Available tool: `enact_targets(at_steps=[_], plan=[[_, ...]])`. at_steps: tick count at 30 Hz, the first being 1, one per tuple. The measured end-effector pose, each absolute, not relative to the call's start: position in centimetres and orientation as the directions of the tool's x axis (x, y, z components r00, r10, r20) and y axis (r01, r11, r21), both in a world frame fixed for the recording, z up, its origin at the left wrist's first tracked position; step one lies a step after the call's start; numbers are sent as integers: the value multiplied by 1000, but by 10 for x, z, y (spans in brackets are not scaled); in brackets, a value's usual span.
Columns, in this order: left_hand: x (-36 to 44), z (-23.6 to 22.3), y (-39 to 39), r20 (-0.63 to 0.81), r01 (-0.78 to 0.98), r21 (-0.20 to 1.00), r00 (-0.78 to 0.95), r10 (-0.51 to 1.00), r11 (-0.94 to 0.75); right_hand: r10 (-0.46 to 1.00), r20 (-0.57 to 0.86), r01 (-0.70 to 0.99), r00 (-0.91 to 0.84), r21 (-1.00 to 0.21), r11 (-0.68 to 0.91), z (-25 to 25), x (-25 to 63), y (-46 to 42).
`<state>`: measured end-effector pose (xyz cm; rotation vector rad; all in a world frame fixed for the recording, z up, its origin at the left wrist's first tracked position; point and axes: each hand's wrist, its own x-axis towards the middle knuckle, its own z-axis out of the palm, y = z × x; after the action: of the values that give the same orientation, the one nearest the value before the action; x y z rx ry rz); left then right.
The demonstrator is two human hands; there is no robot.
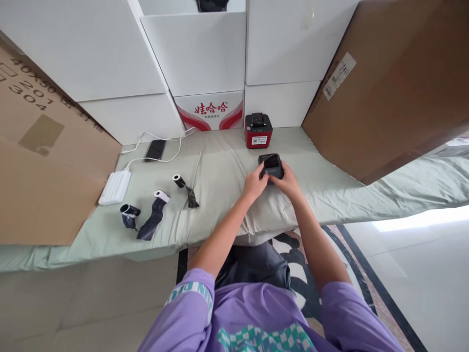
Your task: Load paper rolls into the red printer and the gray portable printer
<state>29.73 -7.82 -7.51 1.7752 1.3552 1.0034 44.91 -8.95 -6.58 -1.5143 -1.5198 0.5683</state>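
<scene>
A small black portable printer (pixel 272 173) rests near the front of the cloth-covered table, with a glossy dark part at its top. My left hand (pixel 255 182) grips its left side, the fingers curled against the edge. On the right side my right hand (pixel 287 182) holds it too, and both thumbs meet at the near face. Just behind it stands a red and black boxy device (pixel 258 131) with a white label on its front. What lies under my fingers is hidden.
To the left lie three partly unwound dark rolls: one (pixel 129 215), another (pixel 156 213) and a third (pixel 185 189). Beyond are a white power strip (pixel 115 187) with a cable and a black phone (pixel 155 150). Cardboard boxes flank the table (pixel 223 171); white boxes (pixel 198 54) line the back.
</scene>
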Motion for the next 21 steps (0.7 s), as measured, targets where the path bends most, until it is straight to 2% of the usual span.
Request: enact_targets(at_steps=[3,6,10,13,17,19,21], plan=[[313,-85,-64,139,372,905,198,970,-206,971,173,518,166,-853,64,-70,468,-78],[306,-89,-51,117,325,928,209,971,-182,993,45,384,114,-923,-3,-68,488,-66],[282,-77,-1,107,274,955,47,993,-116,968,30,219,248,-975,-26,-54,518,-24],[276,-61,54,94,194,977,-43,995,-84,972,22,137,232,-990,-10,-40,520,30],[292,-42,109,95,99,990,22,995,-97,991,-63,181,115,-980,-83,-29,491,96],[299,-36,122,95,95,991,43,995,-98,999,-32,240,42,-970,-41,-28,475,115],[299,-32,126,111,116,987,28,993,-114,998,65,297,9,-953,60,-26,464,122]])
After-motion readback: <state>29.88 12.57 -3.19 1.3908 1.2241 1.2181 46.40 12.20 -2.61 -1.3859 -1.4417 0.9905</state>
